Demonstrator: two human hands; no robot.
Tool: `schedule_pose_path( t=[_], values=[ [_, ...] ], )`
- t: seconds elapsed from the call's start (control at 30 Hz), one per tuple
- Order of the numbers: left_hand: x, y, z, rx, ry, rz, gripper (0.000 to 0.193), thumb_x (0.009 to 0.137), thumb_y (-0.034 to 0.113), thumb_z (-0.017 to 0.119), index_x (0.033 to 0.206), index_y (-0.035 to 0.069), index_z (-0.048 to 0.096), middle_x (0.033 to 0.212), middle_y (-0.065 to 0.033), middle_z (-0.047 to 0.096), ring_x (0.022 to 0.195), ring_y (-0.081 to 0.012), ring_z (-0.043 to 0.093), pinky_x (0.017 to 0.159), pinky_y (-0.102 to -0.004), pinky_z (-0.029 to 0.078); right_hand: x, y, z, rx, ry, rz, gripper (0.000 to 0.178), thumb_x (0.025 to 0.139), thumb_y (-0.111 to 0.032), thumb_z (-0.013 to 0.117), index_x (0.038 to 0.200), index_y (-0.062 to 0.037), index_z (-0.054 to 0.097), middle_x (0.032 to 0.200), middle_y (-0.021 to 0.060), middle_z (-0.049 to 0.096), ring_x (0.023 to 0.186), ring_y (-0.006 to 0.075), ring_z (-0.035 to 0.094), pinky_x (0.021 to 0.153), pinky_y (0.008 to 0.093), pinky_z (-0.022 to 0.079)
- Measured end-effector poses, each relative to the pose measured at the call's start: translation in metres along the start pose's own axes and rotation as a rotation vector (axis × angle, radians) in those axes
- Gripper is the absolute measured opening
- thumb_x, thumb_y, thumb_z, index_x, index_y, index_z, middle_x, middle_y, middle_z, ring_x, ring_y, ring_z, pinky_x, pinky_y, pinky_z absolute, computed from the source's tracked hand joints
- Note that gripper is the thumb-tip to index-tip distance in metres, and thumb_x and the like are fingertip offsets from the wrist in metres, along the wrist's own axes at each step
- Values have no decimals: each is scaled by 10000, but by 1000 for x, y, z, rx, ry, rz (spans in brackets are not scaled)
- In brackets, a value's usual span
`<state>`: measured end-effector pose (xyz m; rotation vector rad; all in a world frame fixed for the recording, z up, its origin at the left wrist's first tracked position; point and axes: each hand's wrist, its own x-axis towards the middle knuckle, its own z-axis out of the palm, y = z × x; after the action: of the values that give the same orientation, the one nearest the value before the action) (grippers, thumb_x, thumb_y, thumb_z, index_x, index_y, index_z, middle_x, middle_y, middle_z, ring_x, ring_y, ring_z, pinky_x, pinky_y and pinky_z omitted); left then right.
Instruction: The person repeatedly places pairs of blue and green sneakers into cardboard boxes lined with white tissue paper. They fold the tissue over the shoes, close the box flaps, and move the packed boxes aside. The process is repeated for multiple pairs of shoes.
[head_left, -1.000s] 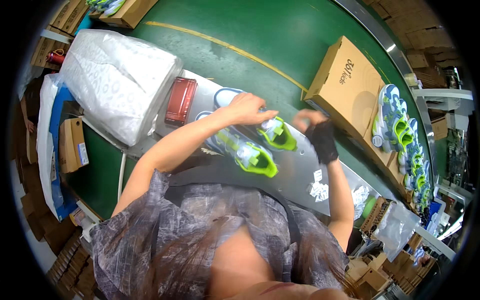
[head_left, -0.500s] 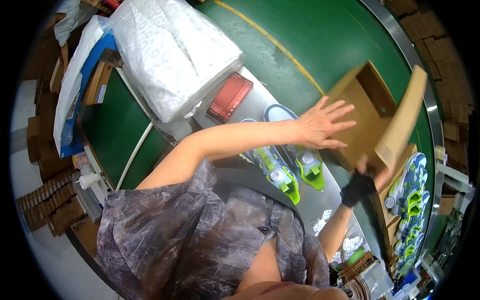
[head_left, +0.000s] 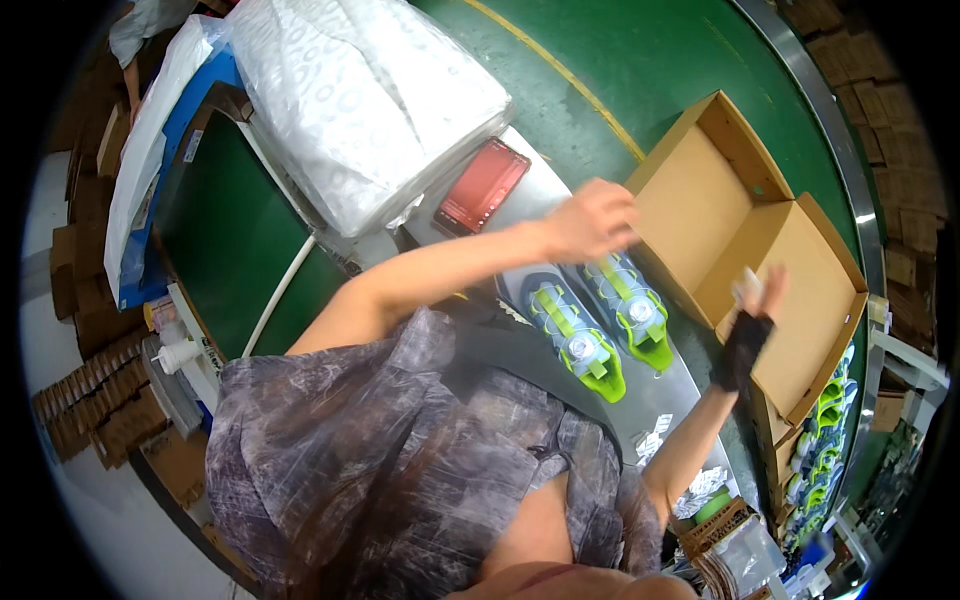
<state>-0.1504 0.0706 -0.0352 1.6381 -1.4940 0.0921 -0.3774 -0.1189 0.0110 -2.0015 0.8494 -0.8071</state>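
An opened brown cardboard shoebox lies with its lid folded out to the right. My left hand, smeared by motion with its fingers seemingly curled, is at the box's left edge; whether it touches is unclear. Over the lid's near side, my right hand, in a black fingerless glove, has its fingers stretched out. A small white blur shows beside those fingers; I cannot make out what it is. Below my left hand, a blue sneaker with lime-green trim and its mate lie side by side on the metal ledge.
A red-screened phone lies beside a large plastic-wrapped white bundle. Several similar sneakers line the right side. Crumpled paper lies on the near ledge. The green conveyor belt runs behind.
The shoebox lid has swung from upright to folded out flat on the right. My right hand has come off the lid's edge. My left hand has moved left and its spread fingers have drawn in.
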Motion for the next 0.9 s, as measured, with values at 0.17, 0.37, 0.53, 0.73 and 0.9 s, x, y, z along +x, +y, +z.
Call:
schedule_pose_path(
  t=[0.17,0.37,0.53,0.73,0.9],
  values=[
    [-51,-87,-137,304,282,-356,211,773,32,492,967,-11,563,825,-184,553,780,-335,535,696,-384,447,4,6,75,-535,-744,-52,487,752,-154,608,1220,-133,472,1144,176,533,1059,316,511,897,380,387],
    [-126,-147,-231,757,-52,-726,251,824,323,546,878,79,575,835,-121,561,824,-286,528,770,-417,376,25,18,122,-531,-920,-20,365,749,-101,516,1112,-83,548,1004,224,572,961,351,542,829,382,429],
    [-119,-157,-236,561,-20,-825,239,838,341,528,851,105,561,769,-115,596,756,-317,560,685,-398,423,28,0,144,-489,-880,-218,349,748,-126,526,1091,-68,556,964,214,577,938,357,537,831,405,421],
    [-52,-129,-325,794,119,-586,187,872,256,512,914,73,524,648,-175,560,665,-328,584,605,-399,438,34,-11,146,-538,-983,-187,400,747,-116,550,1145,-90,523,1028,199,571,1009,333,525,874,400,407],
    [72,-13,-304,487,257,-197,198,897,132,429,818,-25,521,644,-135,531,596,-234,538,550,-312,405,27,-45,147,-390,-723,-357,807,690,-229,707,1347,-112,254,1252,250,411,1152,388,414,959,400,354]
  ],
)
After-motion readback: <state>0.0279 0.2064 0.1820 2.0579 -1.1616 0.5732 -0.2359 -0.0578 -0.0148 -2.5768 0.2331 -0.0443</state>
